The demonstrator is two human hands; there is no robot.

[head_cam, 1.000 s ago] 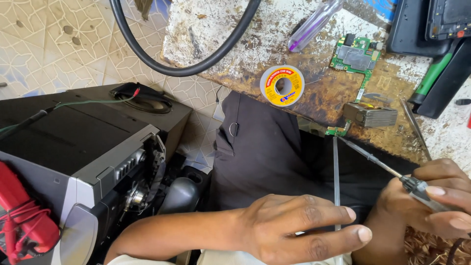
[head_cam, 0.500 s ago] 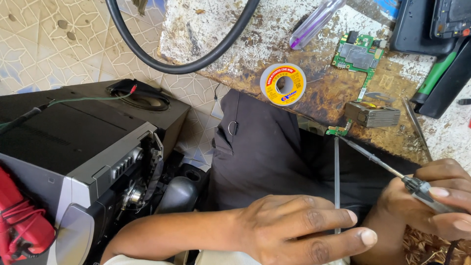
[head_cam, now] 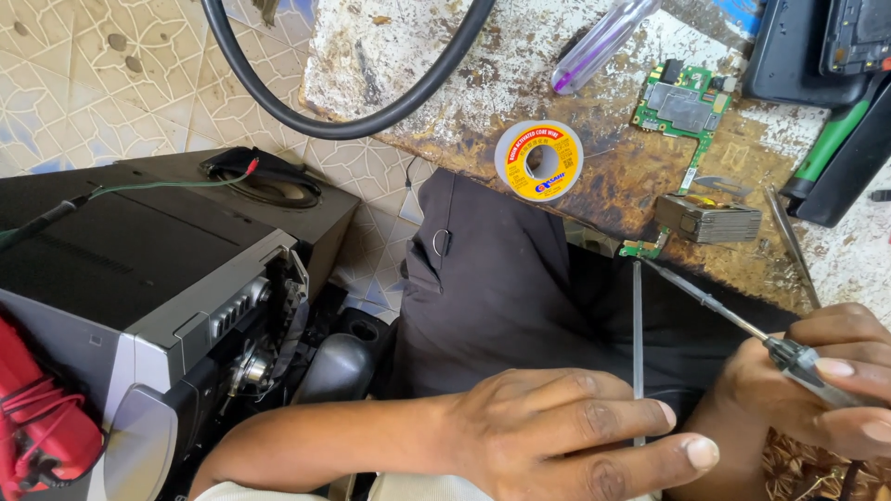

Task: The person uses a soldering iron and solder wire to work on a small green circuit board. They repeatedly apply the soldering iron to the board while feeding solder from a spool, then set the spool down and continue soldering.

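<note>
The right hand (head_cam: 817, 390), at the lower right of the frame, is closed round the dark handle of a thin soldering iron (head_cam: 715, 306), whose shaft runs up and left to a tip resting at a small green circuit board (head_cam: 642, 249) on the bench edge; the left hand (head_cam: 566, 436), lower centre, pinches a thin straight metal rod (head_cam: 638, 325) between thumb and fingers, its upper end reaching just beside that same board. The likely trouble: the small board sits at the very lip of the scarred bench (head_cam: 418, 56), above the dark cloth (head_cam: 501, 297) on the lap, so a sideways push from either tool could tip it off; the iron's shaft also passes close over the cloth and could scorch it. The board lies well up and left of both grips, at the tools' far ends; a solder spool (head_cam: 538, 160) sits further up-left.
</note>
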